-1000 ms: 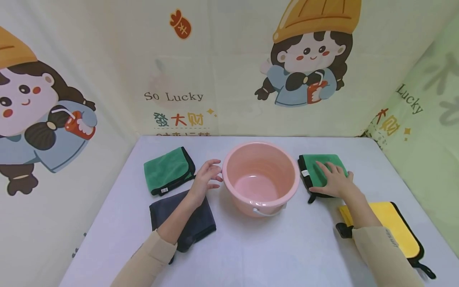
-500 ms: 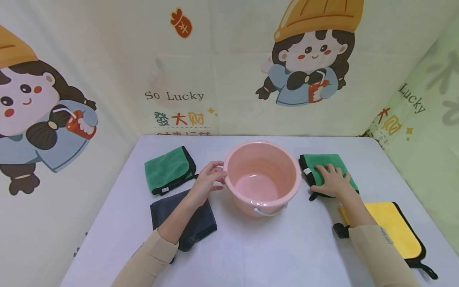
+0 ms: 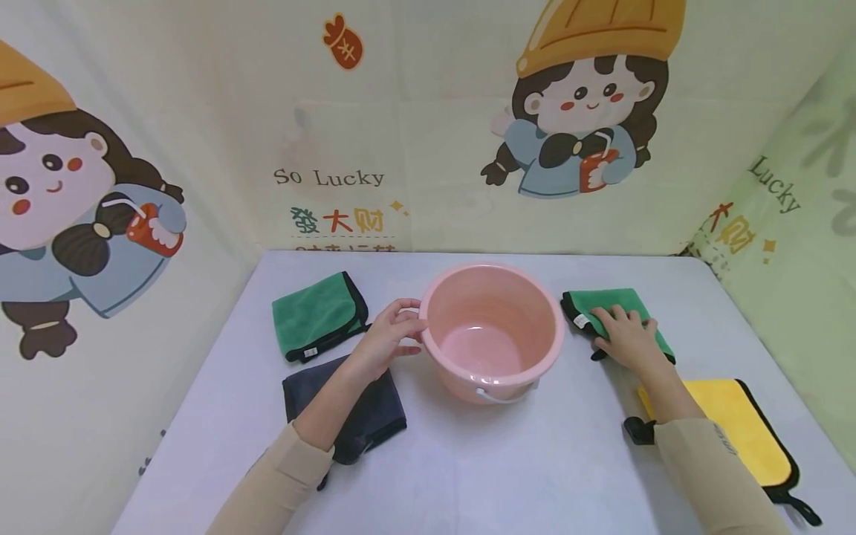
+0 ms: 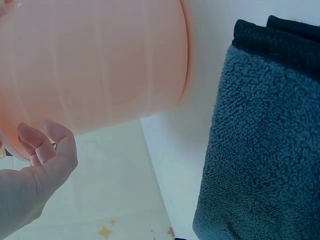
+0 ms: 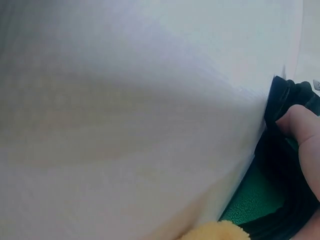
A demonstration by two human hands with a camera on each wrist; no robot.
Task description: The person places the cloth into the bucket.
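Observation:
A pink plastic bucket (image 3: 491,334) stands upright in the middle of the table. My left hand (image 3: 393,336) grips its rim at the left side; in the left wrist view the curled fingers (image 4: 60,137) lie along the rim. At the back right my right hand (image 3: 628,336) pinches a folded green towel (image 3: 618,299) with black edging. The right wrist view has the thumb (image 5: 302,127) pressed into the bunched black edge of that towel.
Another green towel (image 3: 314,316) lies at the back left, with a dark grey towel (image 3: 374,416) partly under my left forearm. A yellow towel (image 3: 742,423) is partly covered by my right sleeve. Printed curtains (image 3: 428,148) rise behind the white table (image 3: 508,475).
My left hand has moved right onto the bucket's rim. The right hand has drawn its fingers together, bunching the green towel's near-left edge.

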